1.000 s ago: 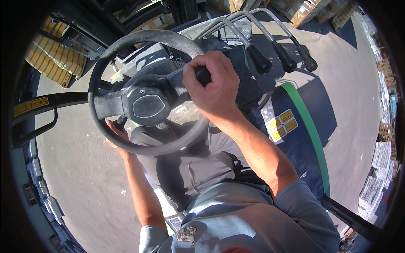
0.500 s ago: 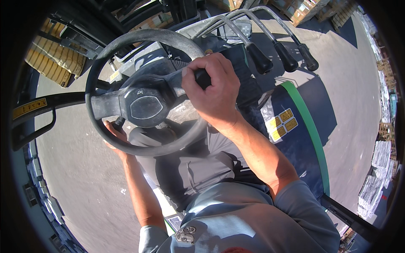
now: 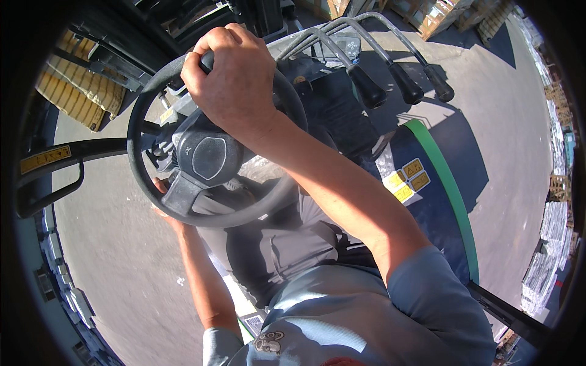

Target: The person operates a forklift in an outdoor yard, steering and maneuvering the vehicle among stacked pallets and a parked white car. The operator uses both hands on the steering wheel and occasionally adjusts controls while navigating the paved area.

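My right hand [image 3: 235,79] is closed round the black spinner knob [image 3: 207,61] at the far rim of a dark steering wheel [image 3: 244,217]. Its forearm reaches across the wheel from the right. Behind the wheel's lower left rim is my left hand [image 3: 166,209], only partly showing. Its fingers look curled, but the rim and a spoke hide whatever they hold. The wheel hub [image 3: 209,157] is between both hands.
Three bent control levers with black grips [image 3: 367,89] stand to the right of the wheel. A dark side panel with a green edge [image 3: 448,177] curves along my right. Dark mast parts [image 3: 140,30] rise ahead, beside yellowish stacked goods [image 3: 79,91]. Wooden crates [image 3: 445,17] and wrapped stacks [image 3: 546,250] line the yard.
My right hand has swung the spinner knob from the wheel's right side up to its far left, turning the wheel counterclockwise. A spoke now sits by my left hand, which has hardly moved.
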Action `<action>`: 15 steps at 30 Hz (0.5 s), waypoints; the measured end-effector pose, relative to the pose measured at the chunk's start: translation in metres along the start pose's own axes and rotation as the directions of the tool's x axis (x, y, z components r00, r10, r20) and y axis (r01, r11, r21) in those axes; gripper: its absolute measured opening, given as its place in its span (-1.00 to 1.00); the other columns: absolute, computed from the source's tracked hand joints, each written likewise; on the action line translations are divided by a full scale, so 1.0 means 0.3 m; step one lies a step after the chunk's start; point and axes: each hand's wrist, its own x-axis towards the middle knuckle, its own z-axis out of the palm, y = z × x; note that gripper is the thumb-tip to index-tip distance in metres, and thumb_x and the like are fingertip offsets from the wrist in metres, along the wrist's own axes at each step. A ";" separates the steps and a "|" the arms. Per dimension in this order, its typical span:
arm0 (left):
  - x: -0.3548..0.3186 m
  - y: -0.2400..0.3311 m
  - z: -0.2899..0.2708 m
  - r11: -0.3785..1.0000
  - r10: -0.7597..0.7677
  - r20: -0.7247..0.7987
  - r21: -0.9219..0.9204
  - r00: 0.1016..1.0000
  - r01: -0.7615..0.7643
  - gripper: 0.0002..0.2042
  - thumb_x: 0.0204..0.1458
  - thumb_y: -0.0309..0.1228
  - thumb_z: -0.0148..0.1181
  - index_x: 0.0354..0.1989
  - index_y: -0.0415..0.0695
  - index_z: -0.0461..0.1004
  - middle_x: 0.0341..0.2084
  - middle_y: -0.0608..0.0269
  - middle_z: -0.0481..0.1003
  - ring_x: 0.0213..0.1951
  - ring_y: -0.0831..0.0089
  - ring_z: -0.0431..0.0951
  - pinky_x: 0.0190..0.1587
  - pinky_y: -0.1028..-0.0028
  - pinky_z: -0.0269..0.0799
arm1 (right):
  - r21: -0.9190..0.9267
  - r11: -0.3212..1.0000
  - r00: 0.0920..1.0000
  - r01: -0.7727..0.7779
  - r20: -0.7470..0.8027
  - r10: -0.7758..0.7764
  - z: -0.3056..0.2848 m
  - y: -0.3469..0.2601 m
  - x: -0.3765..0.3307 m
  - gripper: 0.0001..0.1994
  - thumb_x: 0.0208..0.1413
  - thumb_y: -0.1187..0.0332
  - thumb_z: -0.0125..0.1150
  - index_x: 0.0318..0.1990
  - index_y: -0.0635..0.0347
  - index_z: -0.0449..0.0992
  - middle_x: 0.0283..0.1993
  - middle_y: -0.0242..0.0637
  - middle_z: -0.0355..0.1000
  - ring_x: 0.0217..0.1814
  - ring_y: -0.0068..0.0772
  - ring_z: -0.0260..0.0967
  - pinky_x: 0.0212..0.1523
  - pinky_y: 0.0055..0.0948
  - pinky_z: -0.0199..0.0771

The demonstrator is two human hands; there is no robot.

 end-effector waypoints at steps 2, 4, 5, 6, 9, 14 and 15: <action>0.005 0.012 0.008 0.920 0.080 0.006 0.385 0.997 -0.076 -0.72 0.33 -0.21 0.13 -0.29 -0.19 0.53 -0.49 0.19 0.54 -0.43 0.35 0.57 -0.31 0.28 0.49 | 0.016 1.000 0.998 -0.009 0.064 0.008 0.145 -0.097 0.001 -0.92 -0.08 0.43 0.34 -0.44 0.18 0.55 -0.39 -0.20 0.44 -0.29 -0.10 0.45 -0.08 -0.11 0.36; 0.001 0.026 0.025 0.859 0.099 -0.016 0.506 0.995 -0.077 -0.67 0.33 -0.12 0.14 -0.25 -0.17 0.54 -0.44 0.28 0.51 -0.37 0.40 0.54 -0.29 0.30 0.49 | 0.061 0.995 0.987 0.083 0.132 -0.090 0.242 -0.221 -0.057 -0.89 -0.04 0.38 0.32 -0.43 0.23 0.59 -0.39 -0.17 0.44 -0.22 -0.13 0.44 0.00 -0.10 0.31; -0.009 0.031 0.033 0.944 0.067 -0.016 0.326 0.998 -0.058 -0.64 0.33 -0.07 0.15 -0.24 -0.17 0.56 -0.41 0.32 0.48 -0.33 0.40 0.52 -0.27 0.31 0.48 | 0.137 0.988 0.959 0.068 0.264 -0.103 0.267 -0.287 -0.107 -0.87 -0.03 0.35 0.31 -0.40 0.22 0.61 -0.36 -0.16 0.44 -0.17 -0.14 0.43 0.05 -0.11 0.29; -0.020 0.033 0.042 0.962 0.070 -0.097 0.269 0.993 -0.042 -0.67 0.33 -0.09 0.17 -0.13 -0.16 0.57 -0.34 0.29 0.52 -0.27 0.35 0.55 -0.24 0.31 0.50 | 0.215 0.975 0.926 0.059 0.352 -0.133 0.263 -0.341 -0.171 -0.84 -0.01 0.32 0.30 -0.36 0.22 0.62 -0.34 -0.15 0.44 -0.12 -0.16 0.42 0.10 -0.12 0.27; -0.029 0.029 0.027 0.819 0.269 -0.050 0.538 0.962 -0.201 -0.69 0.28 -0.23 0.22 0.08 -0.14 0.54 -0.25 0.20 0.59 -0.20 0.19 0.61 -0.21 0.28 0.54 | 0.279 0.953 0.861 0.120 0.449 -0.240 0.099 -0.441 -0.388 -0.83 0.03 0.31 0.29 -0.30 0.22 0.61 -0.25 -0.16 0.43 -0.07 -0.14 0.38 0.21 -0.11 0.26; 0.031 -0.073 -0.032 0.731 0.271 0.104 0.625 0.957 -0.275 -0.70 0.13 -0.53 0.23 0.04 -0.16 0.41 -0.39 0.06 0.55 -0.32 0.00 0.60 -0.25 0.14 0.52 | 0.262 0.965 0.905 0.019 0.406 -0.128 -0.396 -0.252 -0.465 -0.86 0.02 0.38 0.38 -0.30 0.15 0.53 -0.22 -0.29 0.38 -0.03 -0.22 0.40 0.23 -0.03 0.33; 0.038 -0.105 -0.043 0.738 0.294 0.111 0.604 0.949 -0.299 -0.69 0.13 -0.55 0.22 0.05 -0.16 0.41 -0.38 0.06 0.55 -0.31 -0.01 0.60 -0.24 0.13 0.52 | 0.158 0.987 0.913 0.002 0.402 -0.067 -0.455 -0.190 -0.424 -0.84 -0.02 0.41 0.41 -0.32 0.12 0.52 -0.24 -0.33 0.41 -0.06 -0.22 0.42 0.18 -0.03 0.36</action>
